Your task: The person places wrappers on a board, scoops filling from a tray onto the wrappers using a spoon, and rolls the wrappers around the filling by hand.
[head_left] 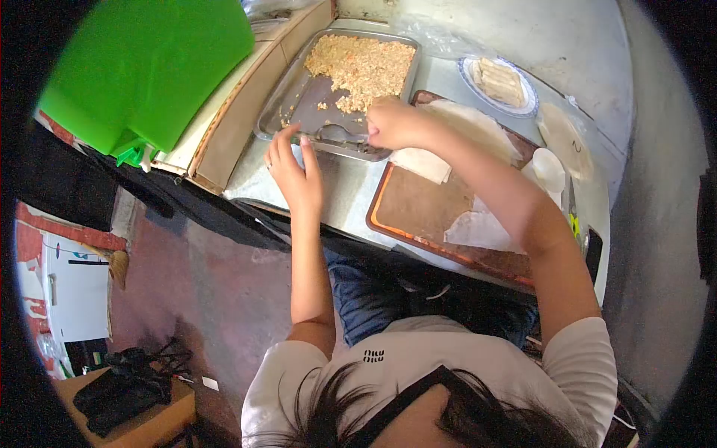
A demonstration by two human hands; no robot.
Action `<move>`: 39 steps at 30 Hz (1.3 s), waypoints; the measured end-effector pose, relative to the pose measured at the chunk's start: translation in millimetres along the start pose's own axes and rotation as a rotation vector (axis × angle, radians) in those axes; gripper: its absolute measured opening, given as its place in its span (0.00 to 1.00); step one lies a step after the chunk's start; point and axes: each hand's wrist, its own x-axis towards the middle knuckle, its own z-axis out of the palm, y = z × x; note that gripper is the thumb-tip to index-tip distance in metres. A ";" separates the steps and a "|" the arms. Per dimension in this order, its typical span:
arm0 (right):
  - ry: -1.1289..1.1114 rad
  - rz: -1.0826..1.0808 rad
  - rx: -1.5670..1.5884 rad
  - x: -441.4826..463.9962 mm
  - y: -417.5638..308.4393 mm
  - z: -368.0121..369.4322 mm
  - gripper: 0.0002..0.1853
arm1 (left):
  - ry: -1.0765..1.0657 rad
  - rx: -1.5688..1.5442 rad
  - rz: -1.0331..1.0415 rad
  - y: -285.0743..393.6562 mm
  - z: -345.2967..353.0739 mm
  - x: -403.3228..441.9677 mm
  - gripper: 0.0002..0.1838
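Note:
A metal tray holds a crumbly, pale yellow filling, mostly at its far end. My right hand is closed around the handle of a metal spoon, whose bowl lies at the near side of the tray. My left hand is at the tray's near left corner, fingers apart and holding nothing; whether the fingertips touch the rim I cannot tell. Just right of the tray, a brown board with an orange edge carries thin pale wrapper sheets, partly hidden by my right forearm.
A blue-rimmed plate with several pale rolls stands at the back right. Near it are a round lid and a white cup. Clear plastic lies behind the tray. A large green container stands at the left.

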 end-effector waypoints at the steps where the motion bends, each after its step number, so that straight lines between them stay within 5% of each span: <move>1: 0.068 0.065 -0.018 -0.3 -0.2 -1.8 0.08 | 0.001 0.018 0.011 -6.3 6.4 2.1 0.16; 7: 0.256 0.422 -0.256 9.8 -2.4 -26.9 0.19 | -0.056 -0.001 -0.059 -17.2 26.4 -10.5 0.25; 13: 0.170 0.241 -0.299 61.4 13.9 16.4 0.31 | -0.025 -0.085 -0.144 -13.9 24.3 -9.0 0.31; 17: 0.129 0.018 -0.158 42.3 22.1 15.2 0.28 | -0.001 -0.223 -0.192 -11.2 22.0 -7.5 0.40; 23: -0.253 0.081 -0.187 -8.6 22.5 -57.5 0.23 | 0.038 -0.251 -0.244 -6.6 23.7 -8.4 0.51; 26: 0.120 0.178 -0.221 28.6 23.4 -34.0 0.23 | 0.037 -0.211 -0.219 -9.1 25.4 -8.6 0.51; 32: 0.214 0.367 -0.115 114.0 15.9 20.1 0.26 | 0.030 -0.144 -0.201 -10.7 24.5 -7.5 0.52; 39: 0.090 0.009 -0.003 104.8 20.5 25.5 0.24 | 0.013 -0.018 -0.187 -13.8 27.3 -7.5 0.48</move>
